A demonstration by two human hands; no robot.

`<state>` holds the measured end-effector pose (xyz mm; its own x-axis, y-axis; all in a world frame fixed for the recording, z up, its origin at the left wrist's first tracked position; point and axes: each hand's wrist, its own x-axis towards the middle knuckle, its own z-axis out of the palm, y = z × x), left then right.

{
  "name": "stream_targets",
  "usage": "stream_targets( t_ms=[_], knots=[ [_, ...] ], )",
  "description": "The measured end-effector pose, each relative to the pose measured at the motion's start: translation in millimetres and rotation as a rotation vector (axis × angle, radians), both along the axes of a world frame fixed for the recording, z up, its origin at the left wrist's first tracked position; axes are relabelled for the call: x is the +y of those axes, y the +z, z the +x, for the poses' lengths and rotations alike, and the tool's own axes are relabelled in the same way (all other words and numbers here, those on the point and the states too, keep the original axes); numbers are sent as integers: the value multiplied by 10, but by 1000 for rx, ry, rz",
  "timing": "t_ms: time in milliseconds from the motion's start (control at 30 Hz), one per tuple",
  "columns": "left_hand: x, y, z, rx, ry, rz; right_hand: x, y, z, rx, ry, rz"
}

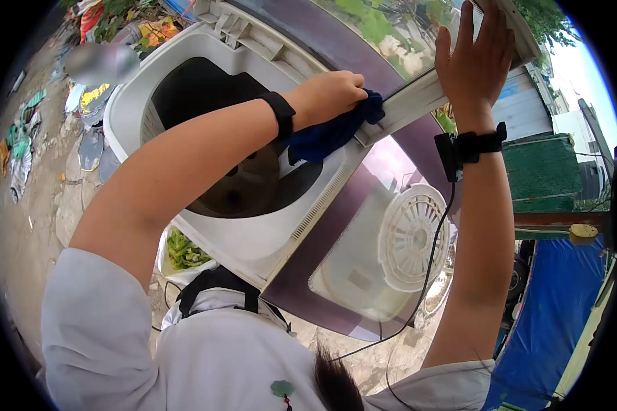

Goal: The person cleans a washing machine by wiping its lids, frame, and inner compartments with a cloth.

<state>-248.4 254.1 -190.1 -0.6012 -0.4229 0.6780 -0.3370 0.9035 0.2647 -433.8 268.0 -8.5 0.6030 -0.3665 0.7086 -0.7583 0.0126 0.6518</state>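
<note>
My left hand [330, 96] is closed on a dark blue cloth [325, 133], bunched against the edge of a pale plastic strip. Part of the cloth hangs over the tub opening, and a white label shows on it. Under my left forearm is a white washing machine [127, 116] with a dark, round tub [212, 82]. Stretched out flat, my right hand [478, 58] rests on the pale strip [418, 103] at the upper right, fingers extended and thumb apart. Purple-framed clear panels [301, 274] lie beside the tub.
A round white slatted part [418, 236] is at the right panel. Green leaves sit in a white bag [185, 250] below the machine. Litter [24, 140] lies on the ground at left. A blue tarp [562, 308] hangs at right. A black cable [435, 260] runs from my right wrist.
</note>
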Motion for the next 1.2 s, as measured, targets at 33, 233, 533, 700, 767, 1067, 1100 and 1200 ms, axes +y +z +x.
stream_targets(
  t_ms=[33,233,533,700,767,1067,1100,1200],
  knots=[
    [-31,-12,131,0,39,33,-45,5,-56,58,-35,-41],
    [-510,-10,1190,10,335,17,18,-2,22,43,-106,-56],
    [-1394,-280,2242,71,847,-53,-46,-12,-41,84,-92,-102],
    [-1239,-287,2063,23,798,17,-65,-17,-64,86,-52,-104],
    [-1024,-163,1919,-82,683,60,-75,-4,-54,84,-40,-105],
    [-722,-347,1364,-166,623,-22,-15,-8,-38,68,-59,-74],
    [-714,-377,1343,-175,607,-37,2,-21,-33,58,-78,-51],
    [-698,-361,1353,-173,530,-38,11,-20,-40,35,-82,-13]
  ],
)
